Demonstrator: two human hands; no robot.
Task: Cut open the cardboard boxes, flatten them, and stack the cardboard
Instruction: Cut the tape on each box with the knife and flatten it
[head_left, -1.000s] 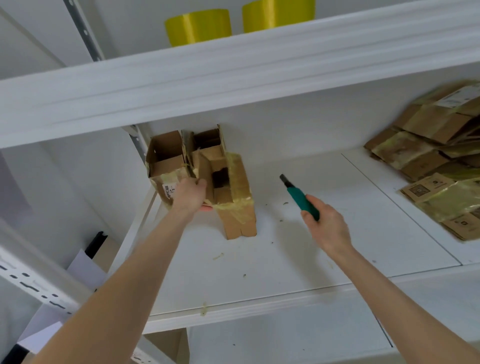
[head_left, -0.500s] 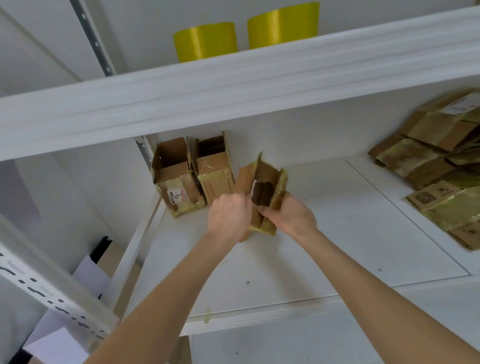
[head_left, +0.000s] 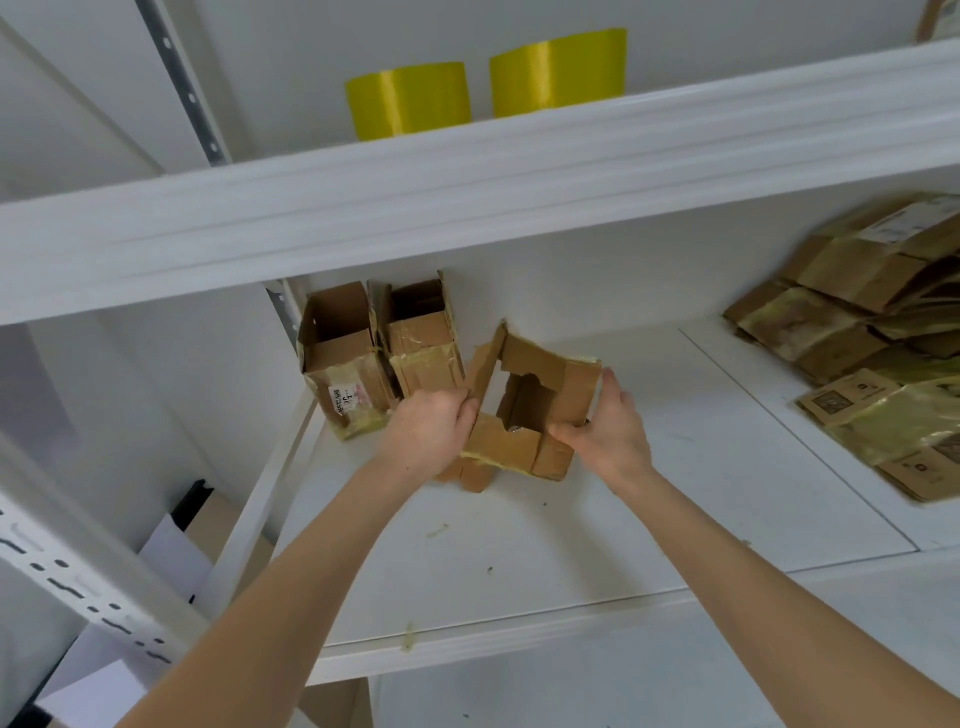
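Box (head_left: 524, 410) half-hidden, left hand (head_left: 428, 434), right hand (head_left: 605, 434)

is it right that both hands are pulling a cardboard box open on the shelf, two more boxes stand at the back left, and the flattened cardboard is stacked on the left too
Not quite. The head view shows the flattened cardboard stacked at the right of the shelf, not the left. The rest holds: the left hand and right hand grip the box, and two more boxes stand at the back left.

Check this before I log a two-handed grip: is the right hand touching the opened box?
Touching. The head view shows the right hand with its fingers pressed against the right side of the opened box.
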